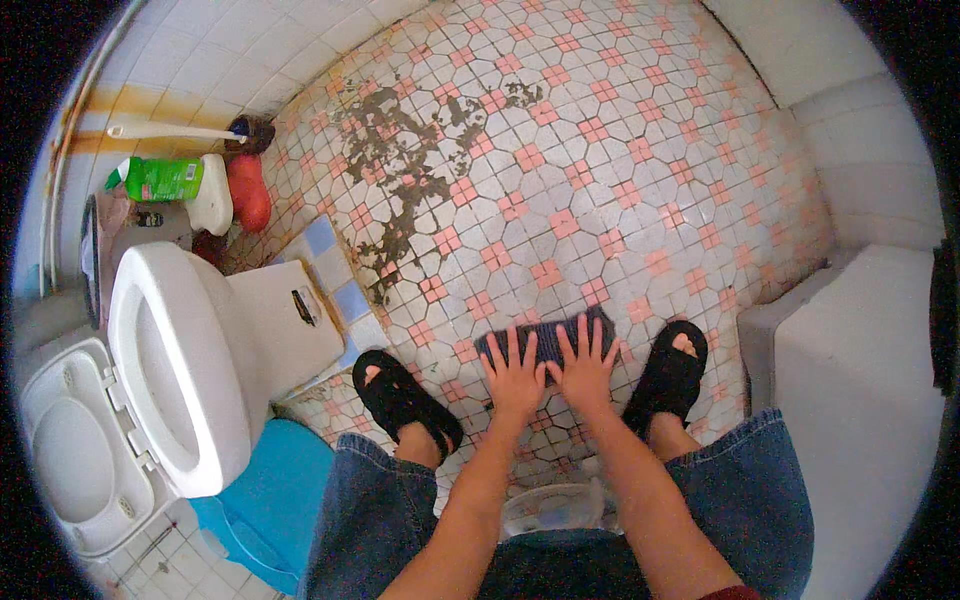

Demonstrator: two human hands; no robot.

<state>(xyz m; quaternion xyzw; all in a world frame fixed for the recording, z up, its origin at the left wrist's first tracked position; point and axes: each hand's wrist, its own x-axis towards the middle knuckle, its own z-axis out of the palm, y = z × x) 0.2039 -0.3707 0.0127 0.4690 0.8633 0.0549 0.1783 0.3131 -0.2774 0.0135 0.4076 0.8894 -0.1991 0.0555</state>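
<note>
A dark grey, ribbed folded cloth point(546, 343) lies on the tiled floor between my feet, in black sandals. My left hand point(514, 383) rests flat across its left part, palm down and fingers spread. Beside it, my right hand point(583, 379) presses on the right part, fingers also stretched apart. The two thumbs nearly meet over the near edge of the cloth. Neither hand wraps round anything, and my palms hide part of the cloth.
A white toilet point(235, 330) with its lid raised stands at left, a teal plastic tub point(275, 500) near it. A green bottle point(165, 180) and white-handled brush point(180, 131) lie beyond. Dark grime patches point(400, 170) mark the floor. A pale ledge point(860, 380) edges the right.
</note>
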